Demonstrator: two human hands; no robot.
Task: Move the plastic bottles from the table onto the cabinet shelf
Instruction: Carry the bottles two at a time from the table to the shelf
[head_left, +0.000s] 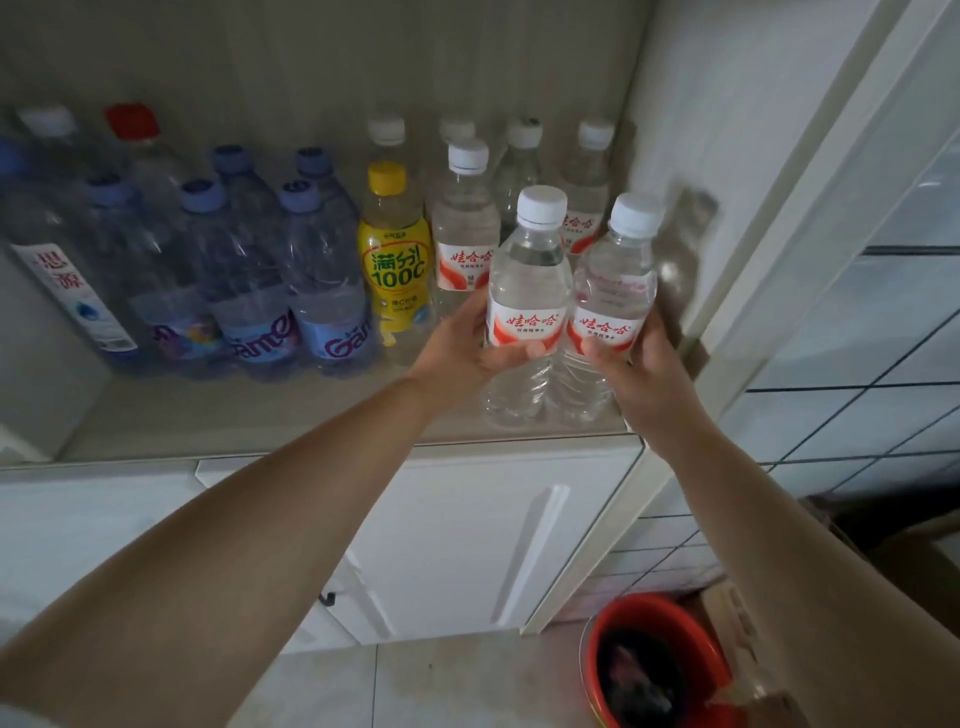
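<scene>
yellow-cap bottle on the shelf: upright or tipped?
Upright. The yellow bottle stands on the cabinet shelf, cap on top, label reading level.

Clear, glossy plastic is seen in the two held bottles (530, 291), each wrapped with a smooth printed label and closed with a matt white plastic cap (543, 203). The cabinet shelf (249, 421) looks smooth and matt; the red bucket (597, 654) is shiny plastic.
</scene>
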